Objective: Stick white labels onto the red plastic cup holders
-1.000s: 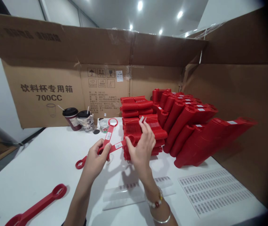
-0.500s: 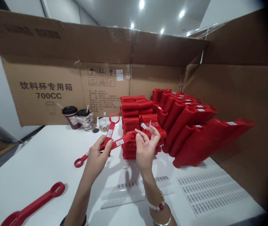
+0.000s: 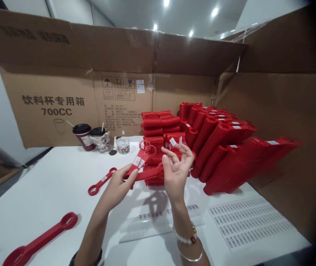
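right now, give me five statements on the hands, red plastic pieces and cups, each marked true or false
1. The left hand holds flat red plastic strips with ringed ends. True.
2. Small white stickers sit at the fingertips of the right hand. True.
3. Pale beads circle the left wrist. False: the pale beaded bracelet is on the right wrist.
4. Two black-lidded drink cups stand left of stacked red plastic bundles. True.
5. All strips are held. False: two loose red strips lie on the white table.

The head camera looks forward and down, close above the table, toward the cardboard wall.
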Tool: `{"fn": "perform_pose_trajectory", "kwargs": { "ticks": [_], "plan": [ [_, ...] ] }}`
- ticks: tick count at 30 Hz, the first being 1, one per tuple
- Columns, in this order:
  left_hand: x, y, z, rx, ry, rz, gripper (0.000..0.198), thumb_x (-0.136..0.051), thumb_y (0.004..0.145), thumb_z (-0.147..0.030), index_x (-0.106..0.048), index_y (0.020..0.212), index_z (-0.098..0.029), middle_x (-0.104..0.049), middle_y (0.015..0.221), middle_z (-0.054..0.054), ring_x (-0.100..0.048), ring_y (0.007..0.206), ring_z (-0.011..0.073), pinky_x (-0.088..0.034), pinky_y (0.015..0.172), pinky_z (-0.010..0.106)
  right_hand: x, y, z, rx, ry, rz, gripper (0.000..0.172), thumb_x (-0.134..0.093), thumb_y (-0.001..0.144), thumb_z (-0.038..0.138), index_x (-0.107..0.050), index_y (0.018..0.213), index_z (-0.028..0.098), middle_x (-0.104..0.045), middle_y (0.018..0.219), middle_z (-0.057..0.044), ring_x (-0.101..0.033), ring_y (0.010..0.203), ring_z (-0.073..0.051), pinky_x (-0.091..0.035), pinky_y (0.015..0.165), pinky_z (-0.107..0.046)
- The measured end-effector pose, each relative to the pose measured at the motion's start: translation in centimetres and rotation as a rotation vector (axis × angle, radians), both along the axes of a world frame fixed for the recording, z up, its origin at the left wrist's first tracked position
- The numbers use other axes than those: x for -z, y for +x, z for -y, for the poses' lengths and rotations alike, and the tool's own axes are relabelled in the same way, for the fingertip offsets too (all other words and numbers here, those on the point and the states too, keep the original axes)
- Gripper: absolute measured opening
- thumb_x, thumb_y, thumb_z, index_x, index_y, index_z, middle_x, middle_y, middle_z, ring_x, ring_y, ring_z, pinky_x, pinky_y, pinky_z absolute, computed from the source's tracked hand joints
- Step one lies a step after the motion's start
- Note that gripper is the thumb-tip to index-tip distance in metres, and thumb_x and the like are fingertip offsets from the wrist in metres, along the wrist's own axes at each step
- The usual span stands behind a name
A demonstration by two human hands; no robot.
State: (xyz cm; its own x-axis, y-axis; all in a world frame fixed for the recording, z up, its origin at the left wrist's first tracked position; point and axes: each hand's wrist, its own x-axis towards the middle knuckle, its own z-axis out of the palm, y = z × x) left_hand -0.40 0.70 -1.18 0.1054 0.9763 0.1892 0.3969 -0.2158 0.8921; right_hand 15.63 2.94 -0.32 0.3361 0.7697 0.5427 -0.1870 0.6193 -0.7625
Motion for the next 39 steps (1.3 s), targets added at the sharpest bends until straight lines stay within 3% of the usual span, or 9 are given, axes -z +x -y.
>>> {"fn": "perform_pose_trajectory", "kwargs": {
  "ticks": [4,9,13,17,27,39],
  "plan": [
    [1.1,-0.2,-0.9,-0.13,-0.028,0.129,0.032,-0.047,0.09,-0.049,-0.056,0.081,-0.019,-0.045,0.05,-0.006,-0.043,0.046,0.0101,-0.033,0.044,0.019,0.6,-0.4,0.3,-0.06,-0.138,0.121,0.055,-0.064,0.08,0.019,-0.035,0.125,0.031,-0.039,0.116,-0.003,-0.059,0.068,-0.005,-0.051,0.084,-0.031],
    [1.3,-0.2,-1.2,-0.161,-0.025,0.116,0.034,-0.048,0.089,-0.049,-0.053,0.074,-0.019,-0.047,0.05,-0.005,-0.045,0.045,0.0102,-0.032,0.043,0.02,1.2,-1.2,-0.1,-0.135,-0.194,0.247,0.055,-0.063,0.078,0.017,-0.037,0.125,0.027,-0.049,0.105,-0.001,-0.059,0.07,-0.008,-0.049,0.085,-0.03],
    [1.2,-0.1,-1.1,-0.17,-0.014,0.106,0.033,-0.048,0.089,-0.048,-0.053,0.075,-0.019,-0.048,0.05,-0.005,-0.043,0.043,0.0099,-0.031,0.042,0.02,1.3,-1.3,-0.6,-0.231,-0.217,0.231,0.045,-0.062,0.08,0.021,-0.039,0.118,0.024,-0.057,0.085,0.004,-0.055,0.062,-0.009,-0.047,0.068,-0.025],
    [1.2,-0.1,-1.0,-0.173,-0.018,0.106,0.033,-0.047,0.089,-0.048,-0.052,0.074,-0.019,-0.047,0.05,-0.006,-0.041,0.043,0.0091,-0.03,0.043,0.02,1.3,-1.4,-0.6,-0.25,-0.258,0.242,0.047,-0.065,0.076,0.021,-0.038,0.114,0.022,-0.058,0.072,0.008,-0.05,0.057,-0.009,-0.044,0.065,-0.023],
    [1.0,0.0,-0.8,-0.165,-0.008,0.091,0.033,-0.046,0.09,-0.047,-0.053,0.076,-0.019,-0.048,0.052,-0.006,-0.042,0.045,0.0089,-0.032,0.046,0.02,1.3,-1.7,-0.5,-0.263,-0.314,0.246,0.053,-0.065,0.073,0.02,-0.034,0.115,0.022,-0.058,0.068,0.009,-0.046,0.051,-0.009,-0.042,0.058,-0.022],
    [0.9,0.0,-0.7,-0.176,0.027,0.07,0.034,-0.046,0.091,-0.047,-0.051,0.071,-0.019,-0.048,0.05,-0.006,-0.043,0.044,0.0096,-0.032,0.044,0.02,1.7,-2.0,-0.6,-0.163,-0.27,0.318,0.047,-0.062,0.076,0.019,-0.035,0.114,0.023,-0.056,0.069,0.009,-0.046,0.051,-0.009,-0.041,0.058,-0.021]
  ]
}}
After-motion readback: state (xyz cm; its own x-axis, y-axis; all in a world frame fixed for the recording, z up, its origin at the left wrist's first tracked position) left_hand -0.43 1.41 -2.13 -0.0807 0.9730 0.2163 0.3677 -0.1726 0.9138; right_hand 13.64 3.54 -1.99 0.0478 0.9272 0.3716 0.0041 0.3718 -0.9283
